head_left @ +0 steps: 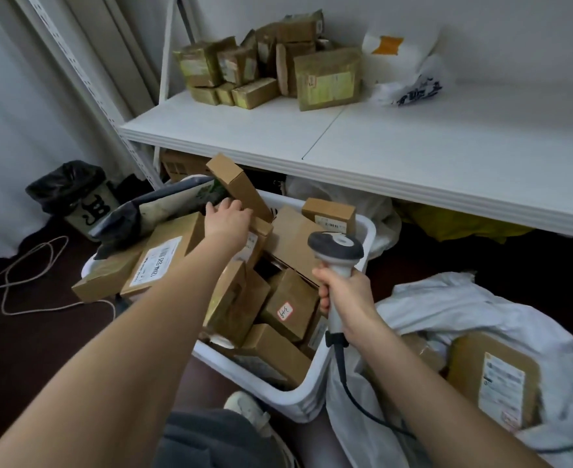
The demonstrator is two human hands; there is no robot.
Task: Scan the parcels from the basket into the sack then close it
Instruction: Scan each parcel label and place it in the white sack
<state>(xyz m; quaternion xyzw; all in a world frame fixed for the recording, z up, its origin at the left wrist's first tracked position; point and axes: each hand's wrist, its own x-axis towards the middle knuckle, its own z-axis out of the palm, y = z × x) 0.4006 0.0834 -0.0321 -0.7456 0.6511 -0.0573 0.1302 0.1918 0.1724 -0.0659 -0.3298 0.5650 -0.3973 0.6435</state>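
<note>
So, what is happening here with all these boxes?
A person's left hand reaches into the white basket, full of cardboard boxes, and touches a tilted flat box; whether it grips is unclear. The right hand holds a corded scanner over the basket. The white sack beside it lies open with a parcel inside.

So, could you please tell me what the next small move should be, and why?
Probably close the left hand on the tilted box it touches in the basket and lift it toward the scanner, which the right hand holds; the sack lies open beside the basket.
</note>
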